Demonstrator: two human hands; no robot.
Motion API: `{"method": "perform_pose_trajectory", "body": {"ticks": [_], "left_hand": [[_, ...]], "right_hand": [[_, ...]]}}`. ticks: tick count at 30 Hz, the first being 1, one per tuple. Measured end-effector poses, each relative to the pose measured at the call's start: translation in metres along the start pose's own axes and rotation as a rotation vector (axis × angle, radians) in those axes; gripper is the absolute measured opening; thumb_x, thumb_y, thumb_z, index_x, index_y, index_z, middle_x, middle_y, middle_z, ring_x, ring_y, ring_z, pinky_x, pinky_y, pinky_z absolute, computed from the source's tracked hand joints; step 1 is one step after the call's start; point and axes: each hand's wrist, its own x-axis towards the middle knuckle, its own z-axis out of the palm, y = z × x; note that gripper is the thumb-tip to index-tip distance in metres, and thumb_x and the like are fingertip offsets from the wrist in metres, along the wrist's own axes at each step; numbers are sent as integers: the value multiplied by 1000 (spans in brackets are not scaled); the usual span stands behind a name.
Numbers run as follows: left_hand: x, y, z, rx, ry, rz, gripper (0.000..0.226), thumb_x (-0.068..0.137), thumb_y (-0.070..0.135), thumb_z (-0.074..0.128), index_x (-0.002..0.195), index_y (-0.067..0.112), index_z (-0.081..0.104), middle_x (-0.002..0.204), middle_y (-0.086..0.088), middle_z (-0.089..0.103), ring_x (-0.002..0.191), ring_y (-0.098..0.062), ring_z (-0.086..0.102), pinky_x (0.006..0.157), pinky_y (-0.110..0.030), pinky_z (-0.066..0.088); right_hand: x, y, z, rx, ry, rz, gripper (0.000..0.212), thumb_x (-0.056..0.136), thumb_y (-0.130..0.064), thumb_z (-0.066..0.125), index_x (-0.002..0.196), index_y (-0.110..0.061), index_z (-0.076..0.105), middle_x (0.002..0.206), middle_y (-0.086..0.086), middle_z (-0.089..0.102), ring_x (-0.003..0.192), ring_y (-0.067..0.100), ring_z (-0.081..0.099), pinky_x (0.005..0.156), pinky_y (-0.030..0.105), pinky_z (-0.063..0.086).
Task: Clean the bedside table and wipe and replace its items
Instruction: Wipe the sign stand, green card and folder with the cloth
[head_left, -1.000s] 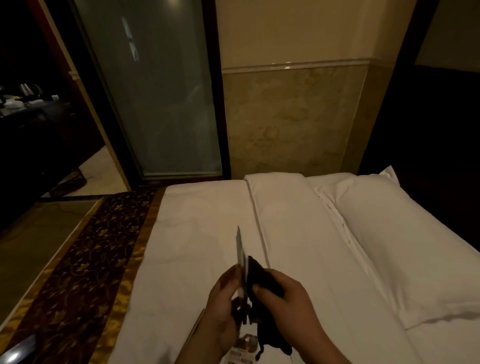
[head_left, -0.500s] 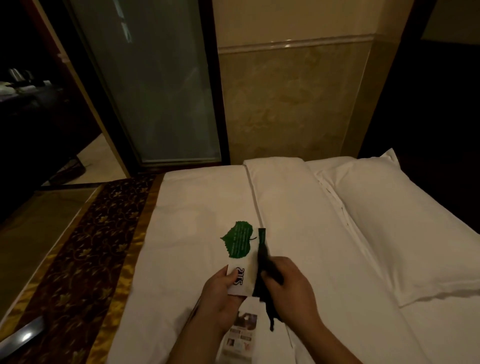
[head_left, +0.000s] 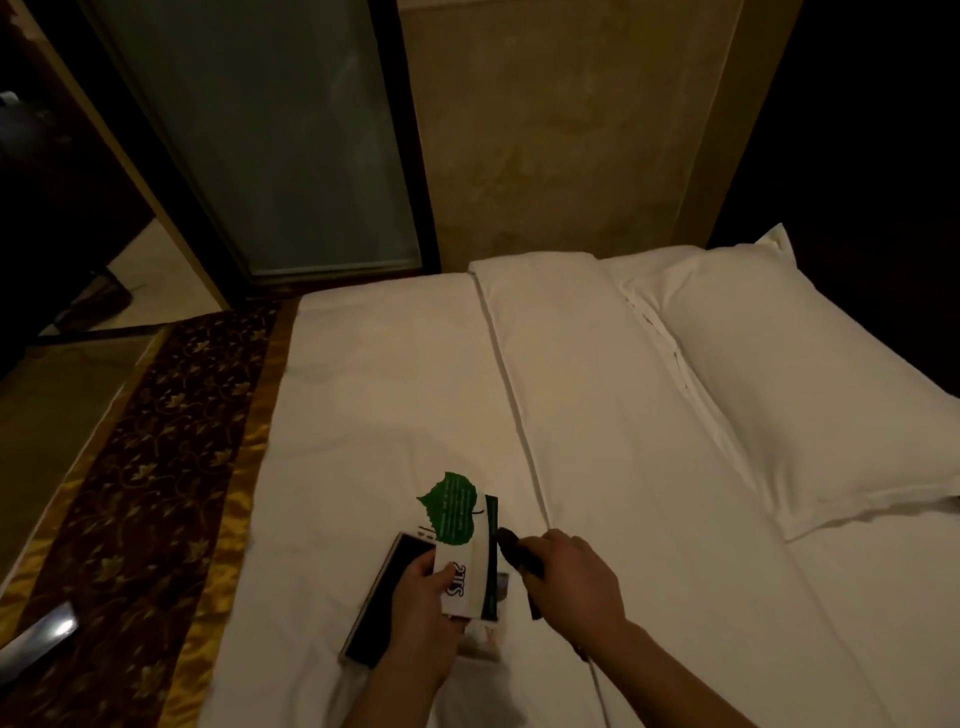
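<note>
My left hand (head_left: 422, 605) pinches a white card with a green leaf-shaped top (head_left: 457, 535), held above the white bed sheet (head_left: 374, 405). My right hand (head_left: 574, 577) grips a dark cloth (head_left: 511, 551) just right of the card, slightly apart from its edge. A dark rectangular item with a pale rim (head_left: 384, 597) lies on the sheet under my left hand. A printed leaflet (head_left: 483, 636) lies on the sheet below the card, mostly hidden. The bedside table is out of view.
A white pillow (head_left: 810, 395) lies at the right of the bed. A brown and gold patterned runner (head_left: 150, 467) crosses the bed's left part, with a shiny flat object (head_left: 41, 636) on it. A frosted glass panel (head_left: 270, 135) and a beige wall stand behind.
The card turned from edge-on to face-up and dropped lower. My right hand with the cloth has come off the card to its right. The view tilted down, showing the dark rectangular item.
</note>
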Motion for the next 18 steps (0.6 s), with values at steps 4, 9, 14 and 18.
{"method": "perform_pose_trajectory", "body": {"ticks": [4, 9, 14, 18], "left_hand": [[16, -7, -18, 15, 44, -58, 31, 97, -4, 50, 126, 5, 58, 115, -25, 66, 104, -44, 62, 71, -51, 58], [50, 1, -32, 43, -39, -67, 34, 96, -4, 51, 128, 5, 57, 110, -20, 67, 97, -38, 62, 76, -48, 53], [50, 5, -42, 99, -133, -91, 36, 94, -3, 54, 129, 6, 58, 113, -21, 68, 96, -37, 64, 69, -43, 55], [47, 8, -39, 198, -249, -159, 37, 93, -3, 56, 128, 6, 58, 112, -24, 68, 99, -40, 65, 66, -45, 58]], "right_hand": [[2, 8, 20, 50, 21, 85, 38, 98, -52, 39, 91, -24, 65, 90, -1, 61, 87, 18, 58, 70, 35, 52], [-3, 16, 25, 155, 115, 201, 25, 96, -42, 48, 91, -27, 66, 84, -1, 61, 80, 18, 61, 68, 38, 53], [-39, 11, 27, 173, 215, 320, 20, 93, -35, 53, 108, -36, 67, 87, -8, 59, 80, 13, 59, 63, 31, 50], [-72, 5, 18, 167, 301, 419, 24, 93, -37, 54, 114, -37, 65, 91, -10, 59, 85, 14, 59, 66, 32, 51]]}}
